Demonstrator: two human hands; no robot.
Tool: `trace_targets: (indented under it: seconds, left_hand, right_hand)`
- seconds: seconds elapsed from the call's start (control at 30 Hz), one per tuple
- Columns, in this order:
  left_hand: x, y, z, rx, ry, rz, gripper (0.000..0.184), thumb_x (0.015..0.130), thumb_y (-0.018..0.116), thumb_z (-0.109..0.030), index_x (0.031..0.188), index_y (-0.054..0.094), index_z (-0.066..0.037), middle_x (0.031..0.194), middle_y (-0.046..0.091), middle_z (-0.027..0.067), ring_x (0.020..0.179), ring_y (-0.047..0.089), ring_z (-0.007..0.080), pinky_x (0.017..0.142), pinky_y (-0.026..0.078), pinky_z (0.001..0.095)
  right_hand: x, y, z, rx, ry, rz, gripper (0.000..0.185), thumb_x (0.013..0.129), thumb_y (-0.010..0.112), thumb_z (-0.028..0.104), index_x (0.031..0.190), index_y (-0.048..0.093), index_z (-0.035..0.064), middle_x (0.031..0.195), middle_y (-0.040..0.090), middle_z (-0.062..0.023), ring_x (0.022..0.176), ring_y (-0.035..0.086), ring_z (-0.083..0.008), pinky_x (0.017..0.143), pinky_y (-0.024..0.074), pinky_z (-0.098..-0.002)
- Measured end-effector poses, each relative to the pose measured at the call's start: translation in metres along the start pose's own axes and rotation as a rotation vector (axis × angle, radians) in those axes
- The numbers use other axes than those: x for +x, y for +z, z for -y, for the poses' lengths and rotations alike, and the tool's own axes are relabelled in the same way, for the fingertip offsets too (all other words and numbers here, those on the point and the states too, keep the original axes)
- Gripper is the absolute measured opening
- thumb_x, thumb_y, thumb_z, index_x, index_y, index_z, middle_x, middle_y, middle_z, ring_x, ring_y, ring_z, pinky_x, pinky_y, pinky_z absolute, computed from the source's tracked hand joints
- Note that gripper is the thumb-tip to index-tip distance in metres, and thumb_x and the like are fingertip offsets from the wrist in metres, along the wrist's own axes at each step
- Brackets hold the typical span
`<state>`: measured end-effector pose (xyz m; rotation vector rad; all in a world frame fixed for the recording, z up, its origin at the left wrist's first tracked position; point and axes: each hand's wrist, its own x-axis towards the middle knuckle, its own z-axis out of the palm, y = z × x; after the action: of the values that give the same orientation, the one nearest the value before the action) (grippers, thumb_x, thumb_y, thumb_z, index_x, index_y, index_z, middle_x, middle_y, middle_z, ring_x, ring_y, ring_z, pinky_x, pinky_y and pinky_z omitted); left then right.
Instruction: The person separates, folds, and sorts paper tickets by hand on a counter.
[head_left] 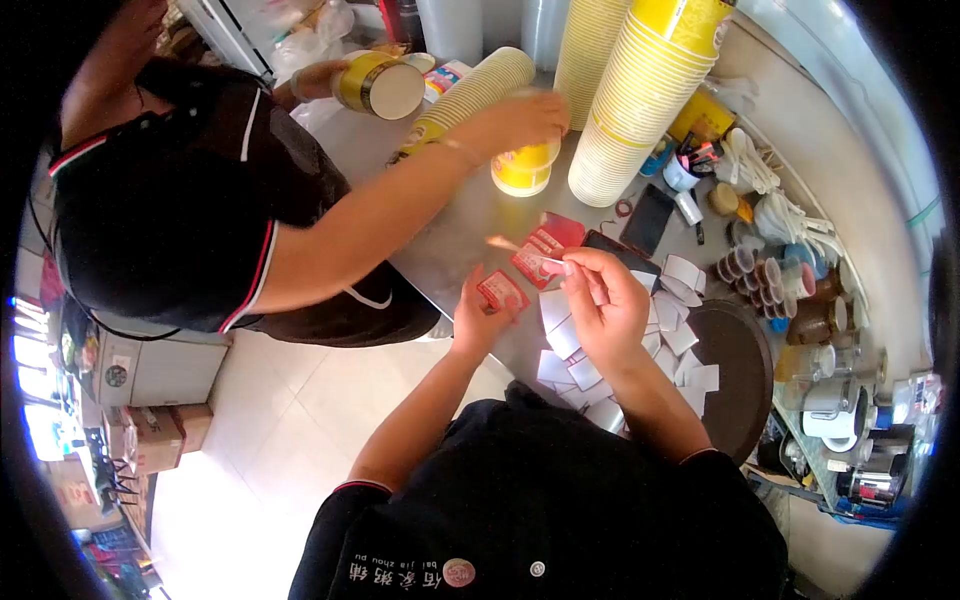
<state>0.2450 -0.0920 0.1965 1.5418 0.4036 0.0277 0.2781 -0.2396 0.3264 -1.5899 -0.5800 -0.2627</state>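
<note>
- Clock directions are taken with the top of the head view as 12 o'clock.
- A small red card (503,290) is grasped by the left hand (480,315), its grip closed with the thumb along the near side; the card is held at the edge of the bench (440,240).
- A thin strip (525,252), blurred, is pinched in the grip of the right hand (607,300) between thumb and forefinger, and is pointed toward 10 o'clock; what it is cannot be told.
- More red printed cards (553,238) are laid on the bench at 1 to 2 o'clock from the left hand.
- White cards (562,338) are scattered beneath and around the right hand, mostly toward 6 o'clock.
- A black phone (648,218) is seen at 1 o'clock from the right hand, and a dark round disc (735,370) at 4 o'clock.
- A tall stack of yellow paper cups (640,100) is stood at 12 o'clock from the right hand.
- At 10 o'clock from the left hand, a co-worker (175,215) is seen; a yellow paper tub (388,86) is held in one hand, while the other (535,120) is placed over a yellow cup (522,177).
</note>
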Motion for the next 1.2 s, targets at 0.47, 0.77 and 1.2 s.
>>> trace_targets:
  seconds: [0.47,0.77,1.2]
  left_hand:
    - [-0.069,-0.019,-0.032,-0.240,-0.087,0.096,0.048,0.076,0.065,-0.001,0.118,0.042,0.003,0.081,0.062,0.0066,0.065,0.052,0.0090,0.059,0.041,0.0212]
    - [-0.081,-0.022,-0.043,-0.314,-0.044,0.144,0.016,0.081,0.063,-0.007,0.094,0.056,-0.003,0.073,0.057,-0.0014,0.063,0.046,0.0054,0.058,0.036,0.0193]
    - [-0.094,-0.032,-0.055,-0.217,0.049,0.091,0.012,0.082,0.061,-0.007,0.091,0.058,0.002,0.076,0.060,0.0021,0.067,0.052,0.0065,0.059,0.041,0.0200]
  right_hand:
    - [-0.006,0.001,0.013,-0.155,-0.158,-0.014,0.013,0.079,0.058,-0.005,0.091,0.057,-0.0018,0.092,0.062,-0.0128,0.080,0.063,-0.0194,0.067,0.0528,-0.0261]
    - [-0.005,0.016,0.018,-0.169,-0.207,0.059,0.015,0.076,0.061,-0.006,0.090,0.057,-0.0003,0.092,0.062,-0.0131,0.081,0.063,-0.0226,0.068,0.0515,-0.0275]
    - [-0.002,0.028,0.033,-0.076,-0.214,0.148,0.017,0.083,0.056,0.003,0.100,0.054,0.0002,0.098,0.060,-0.0131,0.082,0.061,-0.0263,0.071,0.0494,-0.0323]
